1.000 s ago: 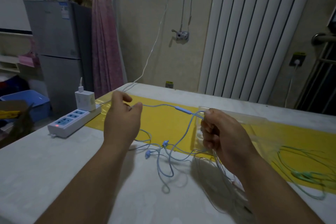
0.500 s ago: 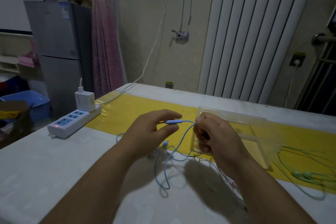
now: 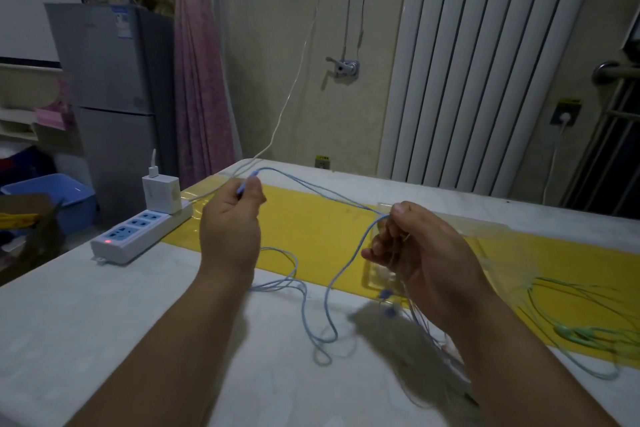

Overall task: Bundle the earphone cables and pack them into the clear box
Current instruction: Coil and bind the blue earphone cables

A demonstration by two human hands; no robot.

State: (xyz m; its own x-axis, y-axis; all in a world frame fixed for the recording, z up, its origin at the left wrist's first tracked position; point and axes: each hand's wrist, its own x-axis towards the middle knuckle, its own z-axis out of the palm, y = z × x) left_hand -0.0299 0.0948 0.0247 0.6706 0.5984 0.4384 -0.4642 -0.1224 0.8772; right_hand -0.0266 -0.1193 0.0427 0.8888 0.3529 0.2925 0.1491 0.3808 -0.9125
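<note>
Since the previous frame, left hand (image 3: 230, 229) has drawn leftward, away from right hand (image 3: 426, 253), stretching the blue earphone cable (image 3: 322, 189) between them. Left thumb and fingers pinch its inline piece; right fingers pinch the cable alongside thinner hanging strands. Slack loops lie on the table (image 3: 104, 322). The clear box (image 3: 485, 229) sits on the yellow mat (image 3: 311, 229) behind the right hand.

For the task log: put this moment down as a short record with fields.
left hand: pinches the blue cable, raised over the mat
right hand: grips the same cable plus thin pale strands, in front of the box
blue cable: stretched between both hands, the rest looped on the table
box: clear, on the mat
green cable: loose on the mat, far right
power strip: table's left edge, red light on
</note>
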